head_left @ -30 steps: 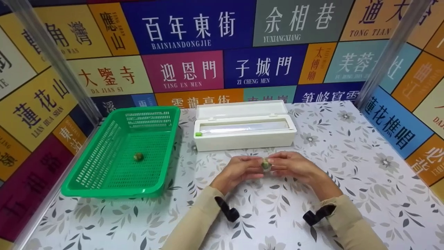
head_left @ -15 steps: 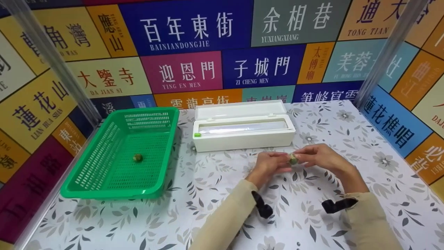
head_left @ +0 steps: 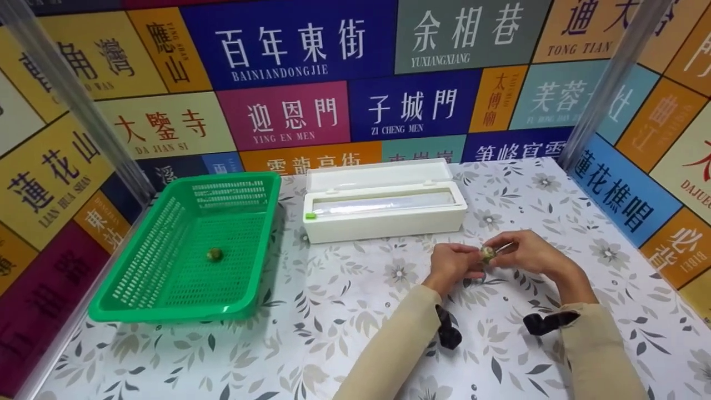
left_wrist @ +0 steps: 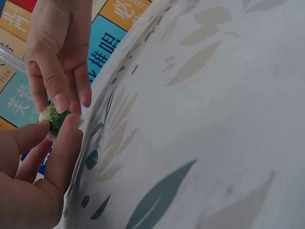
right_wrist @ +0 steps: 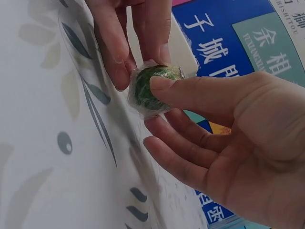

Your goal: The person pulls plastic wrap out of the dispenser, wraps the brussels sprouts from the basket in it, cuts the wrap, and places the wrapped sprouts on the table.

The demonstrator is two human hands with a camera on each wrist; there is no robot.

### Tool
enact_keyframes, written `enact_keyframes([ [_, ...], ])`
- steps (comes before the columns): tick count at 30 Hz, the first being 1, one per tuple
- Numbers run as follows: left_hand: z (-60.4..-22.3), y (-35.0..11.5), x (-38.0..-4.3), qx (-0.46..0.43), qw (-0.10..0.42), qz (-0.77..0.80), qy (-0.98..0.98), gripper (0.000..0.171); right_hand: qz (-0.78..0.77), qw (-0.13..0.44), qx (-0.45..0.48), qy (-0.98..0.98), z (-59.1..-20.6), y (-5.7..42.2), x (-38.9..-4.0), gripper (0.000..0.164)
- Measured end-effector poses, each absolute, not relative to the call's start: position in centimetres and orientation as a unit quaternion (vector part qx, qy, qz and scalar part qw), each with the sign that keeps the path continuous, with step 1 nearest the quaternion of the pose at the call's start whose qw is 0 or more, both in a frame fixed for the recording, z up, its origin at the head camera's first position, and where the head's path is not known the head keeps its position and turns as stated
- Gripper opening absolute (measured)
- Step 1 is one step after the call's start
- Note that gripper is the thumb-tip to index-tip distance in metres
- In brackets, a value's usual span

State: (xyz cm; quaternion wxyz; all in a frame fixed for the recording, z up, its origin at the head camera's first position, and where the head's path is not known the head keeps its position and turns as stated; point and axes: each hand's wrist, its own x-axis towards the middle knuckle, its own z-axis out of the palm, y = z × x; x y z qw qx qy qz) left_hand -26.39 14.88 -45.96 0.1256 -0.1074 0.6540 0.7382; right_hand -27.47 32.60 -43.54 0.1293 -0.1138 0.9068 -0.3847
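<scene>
Between my two hands is a small round Brussels sprout (head_left: 488,253) wrapped in clear film, held just above the cloth. Its green leaves and the crinkled film (right_wrist: 144,95) show close up in the right wrist view. My right hand (head_left: 526,254) pinches it, with the thumb across its side and fingers beneath. From the other side, the thumb and fingers of my left hand (head_left: 452,265) hold it as well, which the left wrist view shows. A second small greenish-brown ball (head_left: 214,254), apparently another sprout, lies in the green basket (head_left: 236,311).
Behind the hands stands a white cling film dispenser (head_left: 383,225), its lid raised, film across the opening and a green slider (head_left: 310,216) at its left end. A floral cloth (head_left: 344,333) covers the table. Sign-printed walls close the back and sides.
Both hands have moved right across the table together, carrying the wrapped sprout, and the fingers have shifted around it. Basket and dispenser stay put; the head view has turned slightly.
</scene>
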Motion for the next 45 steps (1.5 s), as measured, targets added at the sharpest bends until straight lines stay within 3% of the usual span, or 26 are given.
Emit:
enact_keyframes([
  [32,-46.1,14.0,-26.1,-0.076,0.137,0.691,0.705,0.01,-0.371,0.147,-0.14,0.906,-43.5,32.5,-27.5,0.048],
  [38,-44.2,10.5,-25.5,-0.032,0.131,0.666,0.733,0.017,-0.361,0.134,-0.153,0.91,-41.6,31.6,-27.1,0.051],
  [45,-41.2,3.1,-25.7,0.035,0.119,0.62,0.775,0.021,-0.353,0.084,-0.148,0.92,-39.2,29.9,-26.1,0.044],
])
